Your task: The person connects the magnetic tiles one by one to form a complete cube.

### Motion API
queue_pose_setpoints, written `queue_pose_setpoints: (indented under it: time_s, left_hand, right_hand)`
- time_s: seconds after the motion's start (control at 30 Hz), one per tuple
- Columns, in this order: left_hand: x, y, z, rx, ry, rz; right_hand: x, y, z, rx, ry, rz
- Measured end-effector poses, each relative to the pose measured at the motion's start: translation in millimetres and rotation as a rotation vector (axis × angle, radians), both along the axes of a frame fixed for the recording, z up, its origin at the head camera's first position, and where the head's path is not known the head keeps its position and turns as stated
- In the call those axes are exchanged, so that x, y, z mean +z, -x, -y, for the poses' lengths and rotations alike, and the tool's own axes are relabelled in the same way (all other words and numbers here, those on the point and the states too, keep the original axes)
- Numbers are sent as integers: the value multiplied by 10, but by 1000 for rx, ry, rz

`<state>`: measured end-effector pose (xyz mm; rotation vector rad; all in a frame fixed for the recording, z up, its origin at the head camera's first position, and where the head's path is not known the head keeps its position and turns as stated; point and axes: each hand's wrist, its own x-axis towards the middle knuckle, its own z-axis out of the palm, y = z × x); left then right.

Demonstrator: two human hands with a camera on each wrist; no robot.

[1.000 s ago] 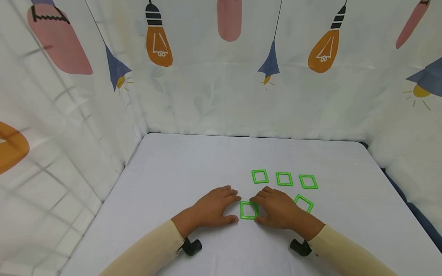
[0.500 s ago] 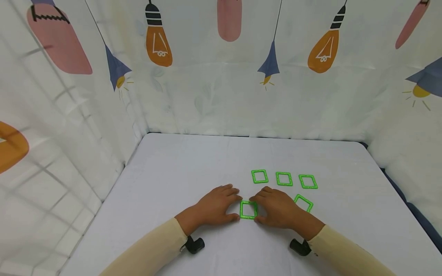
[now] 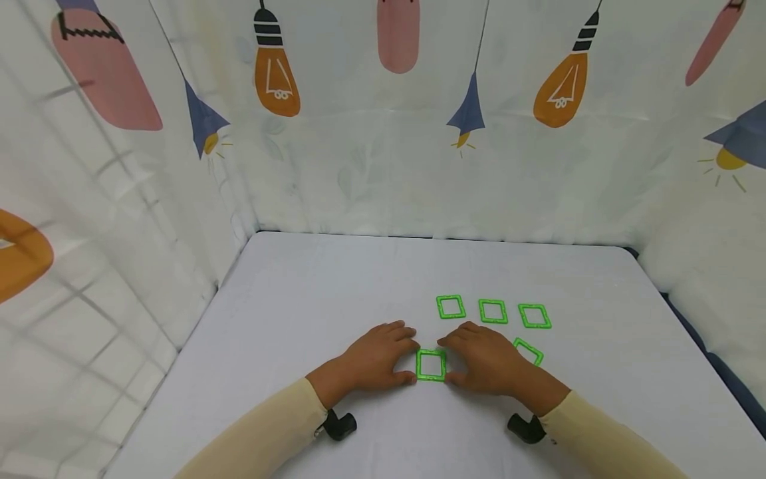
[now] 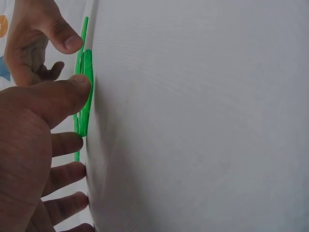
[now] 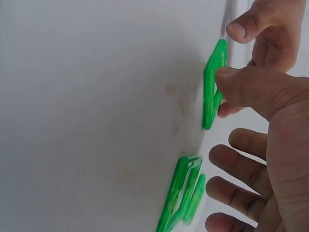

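A green open-centred square frame [image 3: 431,378] lies flat on the white table between both hands. Along its left side, my left hand [image 3: 377,359] holds it, the thumb at the near corner and the index finger at the far corner. The left wrist view shows that thumb [image 4: 79,92] against the green edge. My right hand [image 3: 487,362] is just right of the same frame, its thumb close to the near right corner. Its index finger stands off the far right corner, and the fingers [image 5: 236,162] are spread loosely in the right wrist view. Whether the right thumb touches is unclear.
Three similar green squares lie in a row farther back: left [image 3: 451,316], middle [image 3: 493,320] and right [image 3: 535,326]. Another, tilted green square [image 3: 529,349] is partly hidden behind the right hand. A patterned white curtain [image 3: 371,179] stands beyond the table's back edge.
My left hand has shifted slightly right, up to the square's left side. My right hand has let go of the right side and drawn slightly right, uncovering that edge.
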<state>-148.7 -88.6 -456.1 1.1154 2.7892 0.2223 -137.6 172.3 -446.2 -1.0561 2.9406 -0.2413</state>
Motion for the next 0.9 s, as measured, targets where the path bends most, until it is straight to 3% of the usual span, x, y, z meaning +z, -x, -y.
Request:
queue_pose_setpoints:
  time_s: [0.47, 0.9]
  left_hand:
    - [2, -5, -16, 11, 8, 4]
    - [-8, 1, -14, 12, 12, 3]
  right_hand:
    - [-1, 57, -295, -120, 70, 25]
    - [-36, 143, -470, -110, 101, 95]
